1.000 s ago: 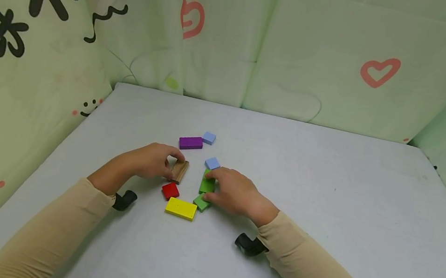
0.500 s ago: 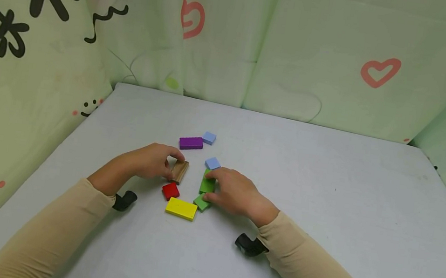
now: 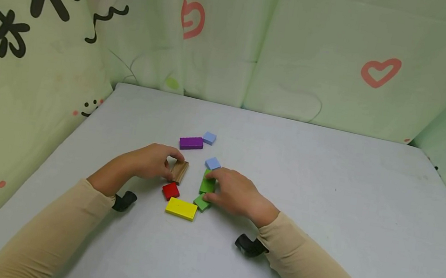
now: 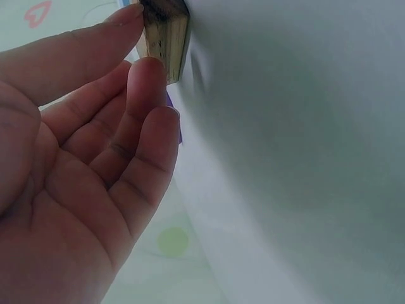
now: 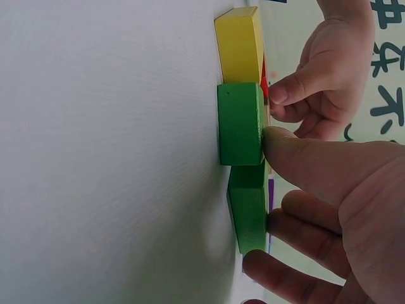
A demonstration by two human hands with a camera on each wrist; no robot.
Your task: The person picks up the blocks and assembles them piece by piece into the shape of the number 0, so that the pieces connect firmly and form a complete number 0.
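Note:
In the head view my left hand (image 3: 154, 160) holds a brown wood-grain block (image 3: 179, 172) between thumb and fingers. The left wrist view shows the end of this wooden block (image 4: 168, 41) at the fingertips. Across from it, my right hand (image 3: 237, 190) bends over two green blocks. Its thumb touches the small green block (image 5: 240, 123), and its fingers lie along the longer green block (image 5: 250, 209) and at its far end. A red block (image 3: 171, 191) sits near the wooden one. A yellow block (image 3: 181, 208) touches the small green block's corner.
One light blue block (image 3: 213, 163) lies at the far end of the longer green block. Farther back, a purple block (image 3: 191, 143) adjoins another light blue block (image 3: 209, 138). All rest on a white table (image 3: 325, 195), with printed green cloth (image 3: 312, 38) around it.

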